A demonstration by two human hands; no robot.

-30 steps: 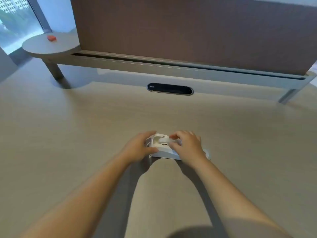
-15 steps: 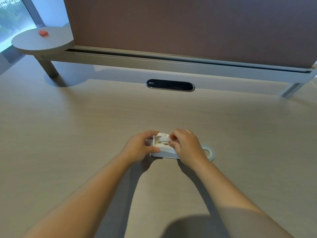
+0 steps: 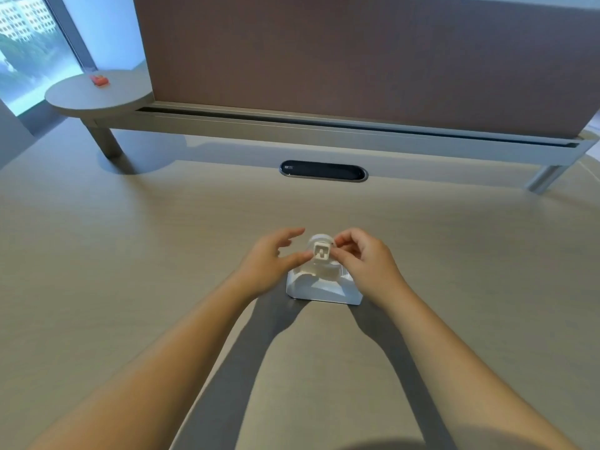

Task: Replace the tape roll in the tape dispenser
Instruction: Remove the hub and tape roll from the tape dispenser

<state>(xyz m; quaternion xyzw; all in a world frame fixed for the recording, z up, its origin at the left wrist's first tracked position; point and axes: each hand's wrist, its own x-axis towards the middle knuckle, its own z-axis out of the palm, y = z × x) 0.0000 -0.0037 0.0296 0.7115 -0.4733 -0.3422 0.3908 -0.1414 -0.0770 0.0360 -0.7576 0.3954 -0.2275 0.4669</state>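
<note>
- The tape dispenser is a smooth white plastic body with a broad, rounded base, sitting flat on the table near the middle of the view, between the two wrists.
- Just above its top a small white piece, the spool, is lifted: a squarish face with a keyhole-like cut-out turned toward the camera, and a rounded disc shape behind it.
- The right hand pinches the spool's right edge between thumb and curled fingertips, closed on it.
- The left hand has its thumb tip touching the spool's left side while the other fingers are spread and lifted, gripping nothing; it is more a steadying touch than a hold.
- Whether any tape is wound on the spool cannot be told.
- The table is pale wood-grain laminate, matte, with wide bare surface on all sides of the dispenser.
- Far behind it, a dark glossy oval grommet is set into the tabletop.
- Beyond that runs a grey metal rail on legs, carrying a brown fabric-textured partition.
- At far left a round grey shelf holds a small orange object.
</note>
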